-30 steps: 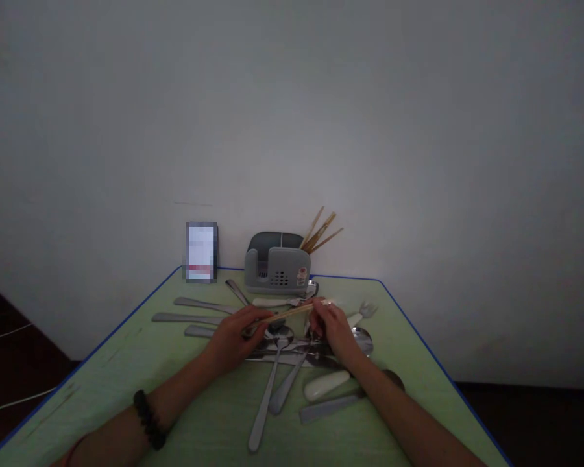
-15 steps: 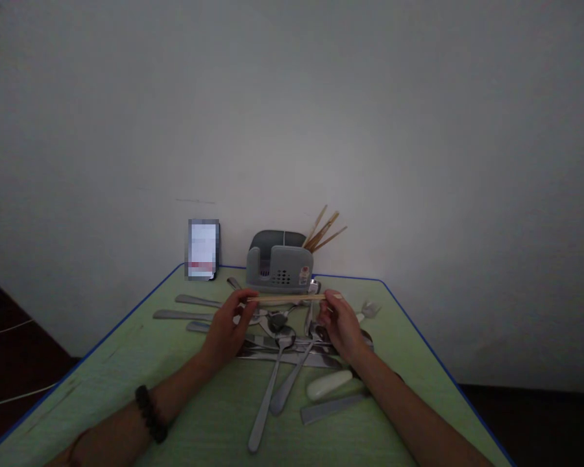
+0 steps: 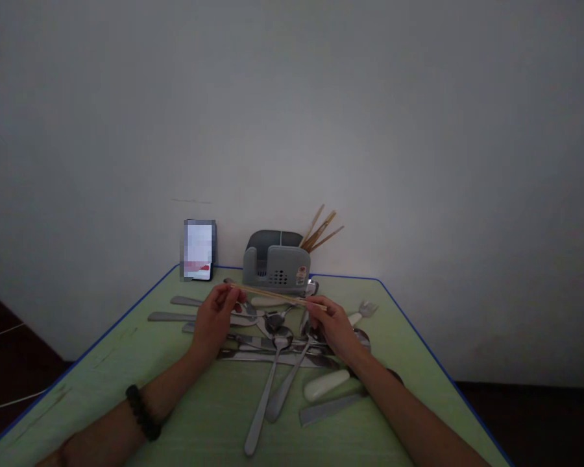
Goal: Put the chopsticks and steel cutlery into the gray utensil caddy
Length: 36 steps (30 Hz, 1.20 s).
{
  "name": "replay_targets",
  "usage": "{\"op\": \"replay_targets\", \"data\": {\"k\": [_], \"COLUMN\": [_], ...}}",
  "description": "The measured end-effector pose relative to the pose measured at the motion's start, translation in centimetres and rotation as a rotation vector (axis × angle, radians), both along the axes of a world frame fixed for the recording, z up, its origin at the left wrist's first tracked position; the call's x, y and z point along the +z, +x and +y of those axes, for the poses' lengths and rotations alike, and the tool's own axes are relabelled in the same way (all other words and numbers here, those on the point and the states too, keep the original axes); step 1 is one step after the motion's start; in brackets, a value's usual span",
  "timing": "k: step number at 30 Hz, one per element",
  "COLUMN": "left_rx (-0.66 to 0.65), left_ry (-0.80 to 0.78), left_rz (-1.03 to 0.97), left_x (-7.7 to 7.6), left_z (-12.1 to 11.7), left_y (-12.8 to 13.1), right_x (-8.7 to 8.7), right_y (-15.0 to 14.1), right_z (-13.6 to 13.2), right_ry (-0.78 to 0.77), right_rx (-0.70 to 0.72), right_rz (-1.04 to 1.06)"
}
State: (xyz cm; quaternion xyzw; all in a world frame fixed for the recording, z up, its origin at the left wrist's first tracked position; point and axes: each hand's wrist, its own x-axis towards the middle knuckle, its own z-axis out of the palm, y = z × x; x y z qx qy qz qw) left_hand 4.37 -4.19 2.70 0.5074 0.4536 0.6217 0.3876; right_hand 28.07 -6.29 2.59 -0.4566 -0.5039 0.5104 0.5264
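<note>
A pair of light wooden chopsticks (image 3: 272, 295) spans both hands above the pile of cutlery, sloping down to the right. My left hand (image 3: 217, 318) pinches the left end between thumb and fingers. Near the other end, my right hand (image 3: 335, 327) grips them with its fingertips. Below lie several metal spoons, among them a long-handled spoon (image 3: 267, 395) pointing toward me, and table knives such as the knife (image 3: 277, 358). Right behind the chopsticks stands a grey cutlery holder (image 3: 252, 275), with several chopsticks (image 3: 321, 230) leaning in its right compartment.
A phone (image 3: 198, 251) leans upright against the wall at the back left. On the right lie a fork (image 3: 366, 310), a white-handled piece of cutlery (image 3: 326, 385) and a flat grey handle (image 3: 328, 410). Blue edging borders the green table (image 3: 194, 428).
The chopsticks have gone from nearly level to slanted, left end higher. My left hand has shifted left and up, and my right hand now grips farther in from the right end.
</note>
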Motion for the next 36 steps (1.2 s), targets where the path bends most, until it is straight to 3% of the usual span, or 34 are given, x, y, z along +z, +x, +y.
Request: {"op": "replay_targets", "data": {"k": [5, 14, 23, 36], "left_rx": [-0.014, -0.049, -0.026, -0.096], "left_ry": [0.015, 0.03, -0.007, -0.058], "left_rz": [0.088, 0.043, -0.011, -0.003], "left_x": [0.0, -0.1, 0.0, 0.1], "left_z": [-0.3, -0.3, -0.3, -0.4], "left_y": [0.0, 0.1, 0.2, 0.4], "right_x": [0.4, 0.7, 1.0, 1.0], "right_y": [-0.1, -0.5, -0.6, -0.9], "right_z": [-0.4, -0.6, -1.0, -0.9], "right_ry": [0.009, 0.064, 0.212, 0.179], "right_rx": [0.047, 0.117, 0.174, 0.109], "right_rz": [-0.057, -0.237, -0.392, -0.212]}}
